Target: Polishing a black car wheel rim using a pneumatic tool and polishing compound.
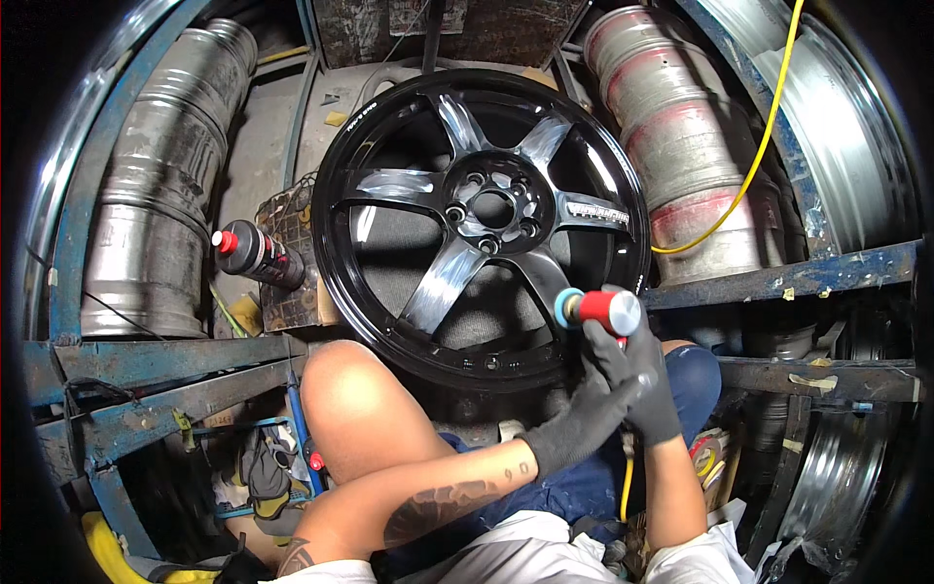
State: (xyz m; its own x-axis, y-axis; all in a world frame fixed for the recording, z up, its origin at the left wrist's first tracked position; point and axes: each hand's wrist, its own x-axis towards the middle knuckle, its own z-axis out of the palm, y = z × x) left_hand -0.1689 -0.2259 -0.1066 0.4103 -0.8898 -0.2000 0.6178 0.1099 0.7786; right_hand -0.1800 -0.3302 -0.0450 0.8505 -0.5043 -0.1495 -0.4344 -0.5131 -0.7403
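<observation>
My right hand (651, 390), in a dark work glove, grips a small red air polisher (602, 310) with a silver end cap. Its light-blue round pad (566, 307) is over the outer end of the lower-right spoke; whether it touches cannot be told. Crossing in from the left, my gloved left hand (584, 420) lies against my right hand, its fingers partly hidden near the tool. A glossy black alloy wheel (438, 281) lies face up before my knees. Whitish smears mark several of its spokes. The lower-right spoke (536, 271) looks duller grey.
A dark bottle with a red cap (259, 255) leans left of the wheel. Stacked bare metal rims (157, 182) and red-tinged rims (693, 153) flank it on blue steel racks (788, 281). A yellow air hose (762, 146) hangs at right. A blue basket (237, 507) holds gloves at lower left.
</observation>
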